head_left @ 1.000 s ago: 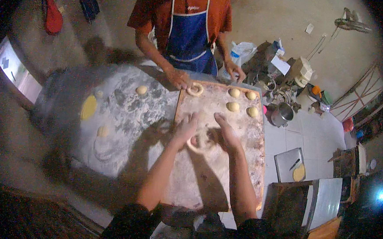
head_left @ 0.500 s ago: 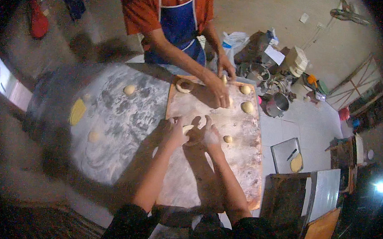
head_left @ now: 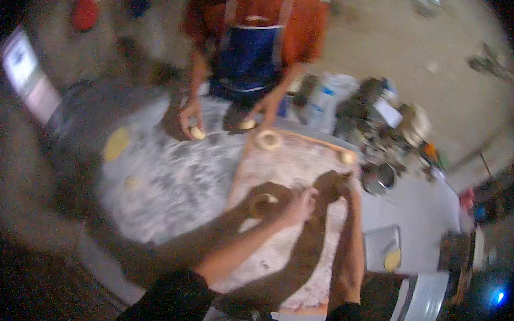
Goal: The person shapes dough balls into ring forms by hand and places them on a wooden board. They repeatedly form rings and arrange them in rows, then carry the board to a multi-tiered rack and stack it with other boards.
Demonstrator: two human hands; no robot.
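Observation:
My left hand (head_left: 301,205) hovers over the floured wooden board (head_left: 280,162), just right of a dough ring (head_left: 262,205) lying in my arm's shadow. Motion blur smears its fingers, and I cannot make out anything in them. My right hand (head_left: 348,188) is at the board's right side, below a dough ball (head_left: 347,158); its fingers are dark and blurred. A second dough ring (head_left: 268,139) rests at the board's far left corner. Across the table, a person in a blue apron has one hand at a dough ball (head_left: 197,133) and the other at another dough ball (head_left: 247,124).
Left of the board spreads the floured grey tabletop (head_left: 173,185), with a flat yellow dough piece (head_left: 117,143) and a small pale lump (head_left: 132,182) on it. At right are a metal pot (head_left: 379,178) and a tray (head_left: 382,236) holding a yellowish piece.
My hands moved right across the board; the dough piece from my left hand is gone from it, and a ring lies on the board. The other person's hands moved left onto dough balls.

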